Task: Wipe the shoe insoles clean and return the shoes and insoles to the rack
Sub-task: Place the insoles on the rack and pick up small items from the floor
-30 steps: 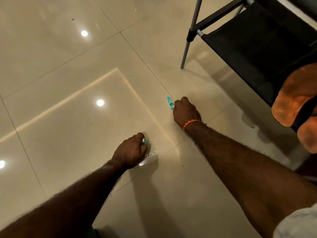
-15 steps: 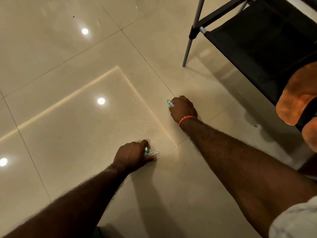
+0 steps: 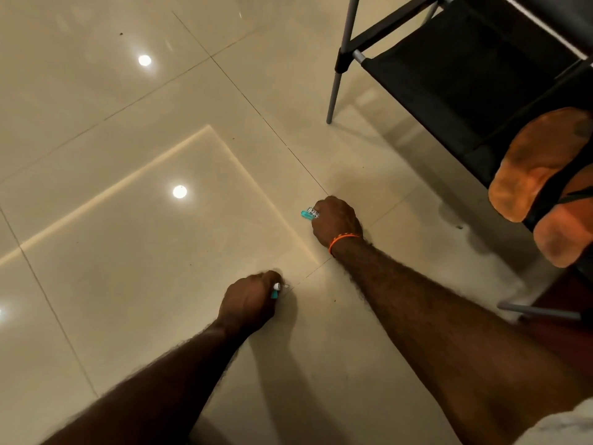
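Head view: Both hands are down at the floor (image 3: 128, 284). The left hand (image 3: 250, 300) is clenched on a small teal clip (image 3: 275, 293); the right hand (image 3: 335, 220) is clenched on a second teal clip (image 3: 308, 213). Neither grip holds an insole. The insoles (image 3: 532, 168), orange, lie on the rack (image 3: 449, 75) at the right edge, well apart from both hands. They lie to the right of the right hand, long axes running up-right to down-left. The right hand is the nearer. No shoes or cloth are visible. A reach to the insoles probably requires freeing a grip first.
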